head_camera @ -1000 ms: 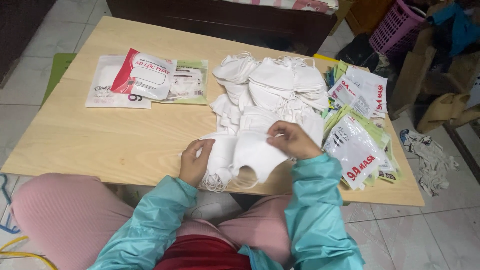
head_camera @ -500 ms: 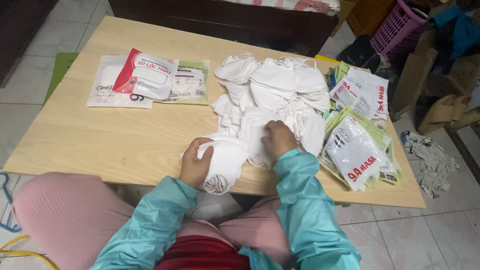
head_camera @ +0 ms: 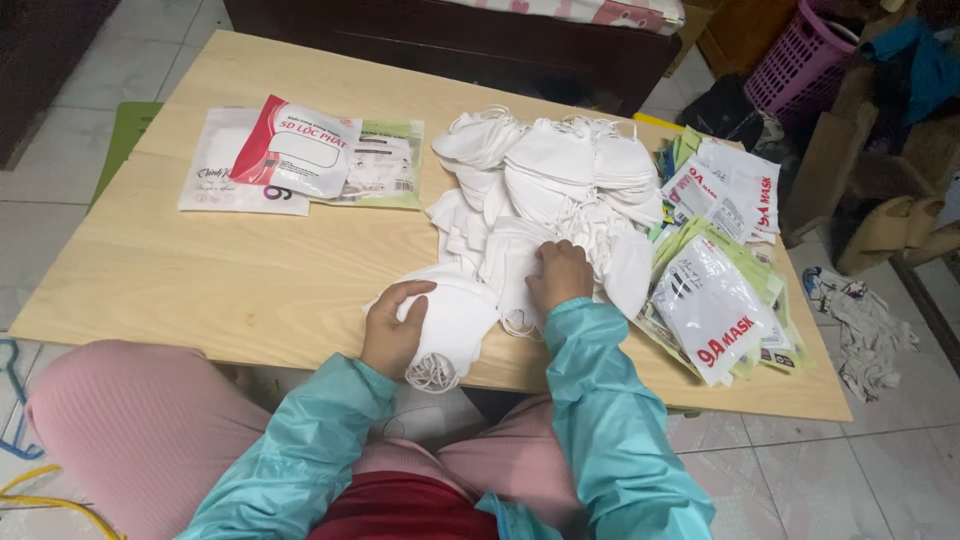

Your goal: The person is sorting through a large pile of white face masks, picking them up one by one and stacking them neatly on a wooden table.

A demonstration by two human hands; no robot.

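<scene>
The left hand [head_camera: 392, 335] curls around a white face mask [head_camera: 452, 320] at the near edge of the table [head_camera: 200, 280], fingers bent over the mask's left side and gripping it, with the mask's bunched ear loops [head_camera: 432, 373] hanging just past the table edge. The right hand [head_camera: 560, 275] lies just right of that mask, its fingers folded down and pressing into the near end of the heap of white masks [head_camera: 545, 180]; whether it pinches a single mask there cannot be told. Both arms wear teal sleeves [head_camera: 600, 420], and pink-clad knees [head_camera: 130, 430] show below the table edge. The heap of white masks spreads from the held mask away toward the far side of the table, the masks loosely overlapped with thin loops sticking out. To the right of the heap, touching it, lies a pile of sealed mask packets [head_camera: 715, 300] in white and green with red lettering, fanned out to the table's right edge. To the left of the heap, on the far half of the table, lie three flat packets [head_camera: 300, 150]: one white, one red and white lying across it, and one green beside them. Beyond the right of the table, on the floor, a pink plastic basket [head_camera: 800, 60] stands, and a crumpled cloth [head_camera: 860, 320] lies.
</scene>
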